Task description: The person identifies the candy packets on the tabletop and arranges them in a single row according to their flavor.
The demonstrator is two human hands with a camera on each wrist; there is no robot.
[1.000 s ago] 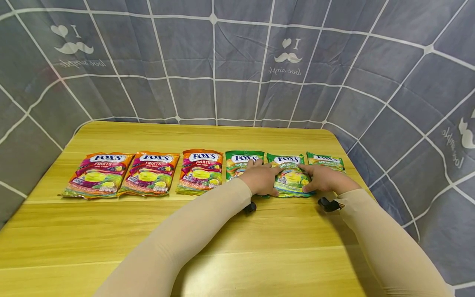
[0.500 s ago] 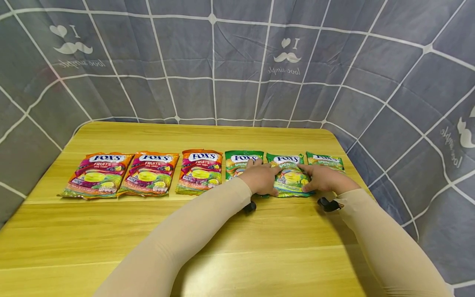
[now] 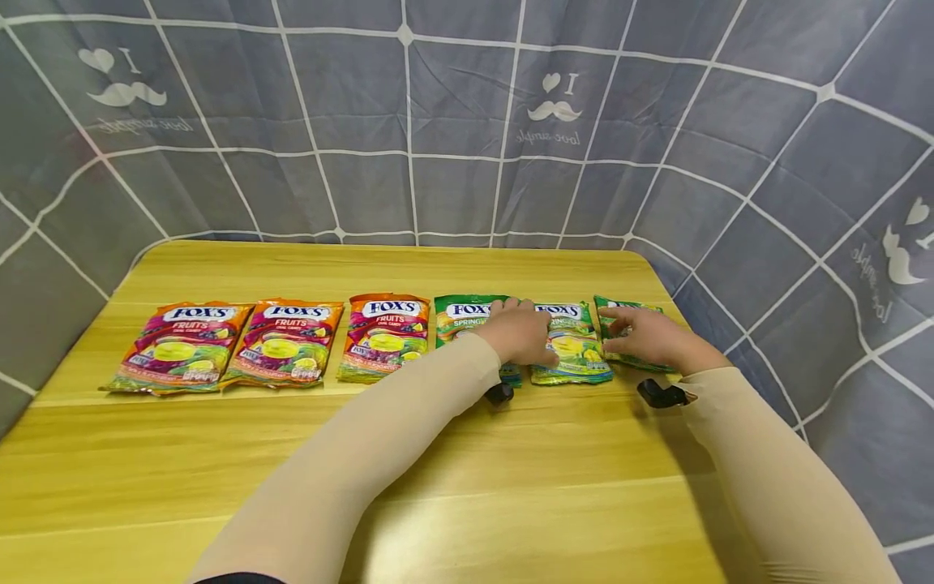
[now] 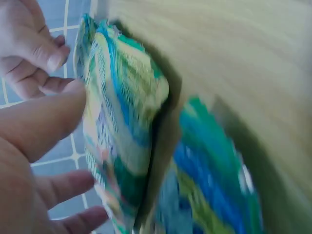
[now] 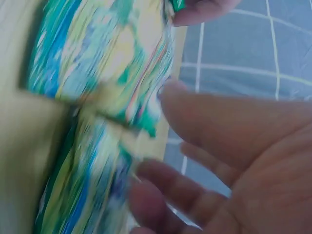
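Observation:
Three green candy bags lie in a row on the right of the wooden table. My left hand [image 3: 516, 332] is over the left green bag [image 3: 467, 311] and the left edge of the middle green bag [image 3: 572, 350], fingers spread. In the left wrist view its thumb and fingers are beside a bag [image 4: 122, 117]; contact cannot be told. My right hand [image 3: 653, 337] is over the rightmost green bag [image 3: 619, 323], partly hiding it, fingers loosely bent. In the right wrist view, a gap shows between its thumb and fingers, near two blurred bags [image 5: 107, 53].
Three red-and-orange fruit candy bags lie to the left: one far left [image 3: 178, 349], a second beside it [image 3: 284, 345], and a third [image 3: 385, 337] nearer the green ones. Grey gridded cloth [image 3: 365, 105] surrounds the back and sides of the wooden table [image 3: 511, 487].
My right hand has left the middle green bag and moved right, over the rightmost one. My left hand has shifted slightly right. The head view has turned a little to the right.

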